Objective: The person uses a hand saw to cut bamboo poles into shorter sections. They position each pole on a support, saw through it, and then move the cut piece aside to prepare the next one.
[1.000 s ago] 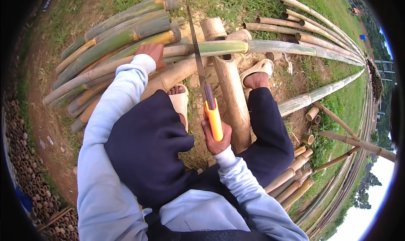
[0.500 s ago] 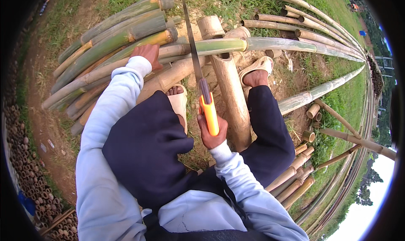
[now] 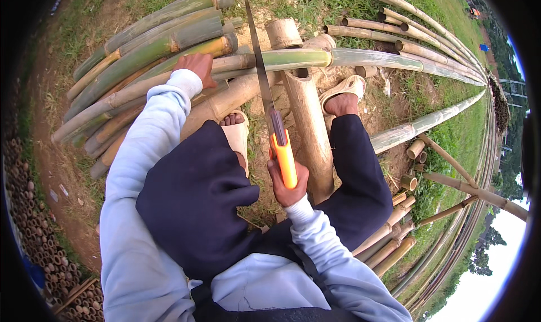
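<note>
A hand saw [image 3: 285,157] with an orange handle is gripped in my right hand [image 3: 289,185], fingers closed round the handle. Its long dark blade lies across a green bamboo pole [image 3: 296,58], pointing away from me. To the left of the blade, my left hand [image 3: 195,69] is closed over the same pole. That pole rests across thick tan bamboo pieces [image 3: 309,127] on the ground between my feet. Whether the blade has cut into the pole is hard to see.
Several cut green bamboo lengths [image 3: 163,37] lie stacked at the left. Long bamboo poles [image 3: 428,20] stretch away at the upper right. Another long pole [image 3: 417,124] lies beyond my right leg, near short cut pieces [image 3: 409,182]. Many bamboo rings [image 3: 56,265] sit at the lower left.
The saw and my right hand have slid slightly back toward me, down and a little right. My left hand stays on the pole.
</note>
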Demonstrator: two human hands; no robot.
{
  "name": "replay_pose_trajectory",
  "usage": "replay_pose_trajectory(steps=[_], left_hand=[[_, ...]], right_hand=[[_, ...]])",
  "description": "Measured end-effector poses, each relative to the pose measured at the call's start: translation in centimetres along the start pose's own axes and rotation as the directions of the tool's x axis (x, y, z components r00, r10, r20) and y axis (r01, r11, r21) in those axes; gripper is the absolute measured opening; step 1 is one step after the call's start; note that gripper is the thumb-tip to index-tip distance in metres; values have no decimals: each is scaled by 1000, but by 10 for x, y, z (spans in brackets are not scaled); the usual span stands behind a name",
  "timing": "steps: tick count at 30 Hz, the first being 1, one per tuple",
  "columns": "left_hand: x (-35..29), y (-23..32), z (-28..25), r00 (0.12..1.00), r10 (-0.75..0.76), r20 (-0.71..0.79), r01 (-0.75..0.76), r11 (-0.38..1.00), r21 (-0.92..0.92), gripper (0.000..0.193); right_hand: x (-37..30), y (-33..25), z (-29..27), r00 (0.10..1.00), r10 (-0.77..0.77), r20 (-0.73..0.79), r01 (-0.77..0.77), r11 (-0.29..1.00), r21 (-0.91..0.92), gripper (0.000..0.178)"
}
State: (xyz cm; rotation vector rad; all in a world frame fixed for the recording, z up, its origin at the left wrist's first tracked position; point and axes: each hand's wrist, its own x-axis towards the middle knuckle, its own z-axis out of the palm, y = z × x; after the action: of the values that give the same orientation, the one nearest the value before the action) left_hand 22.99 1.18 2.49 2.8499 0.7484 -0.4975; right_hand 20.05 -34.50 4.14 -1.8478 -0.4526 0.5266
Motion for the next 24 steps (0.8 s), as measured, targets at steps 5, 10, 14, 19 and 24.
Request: replay_pose_trajectory(steps=[5, 10, 14, 19, 24], left_hand=[[0, -1, -4, 1000, 28, 8, -28, 1000, 12, 47], [1, -9, -4, 1000, 18, -3, -18, 1000, 24, 48], [2, -4, 0, 1000, 1, -19, -1, 1000, -1, 45], [2, 2, -8, 1000, 5, 9, -5, 1000, -2, 50], [-23, -4, 32, 968, -63, -242, 37, 993, -110, 89]], right_hand=[[69, -5, 31, 987, -161, -20, 161, 987, 4, 28], [-69, 13, -19, 999, 47, 8, -47, 999, -10, 9], [-49, 2, -17, 1000, -4, 8, 4, 999, -41, 9], [79, -7, 29, 983, -183, 29, 183, 983, -27, 14], [82, 11, 31, 987, -156, 25, 154, 986, 63, 15]])
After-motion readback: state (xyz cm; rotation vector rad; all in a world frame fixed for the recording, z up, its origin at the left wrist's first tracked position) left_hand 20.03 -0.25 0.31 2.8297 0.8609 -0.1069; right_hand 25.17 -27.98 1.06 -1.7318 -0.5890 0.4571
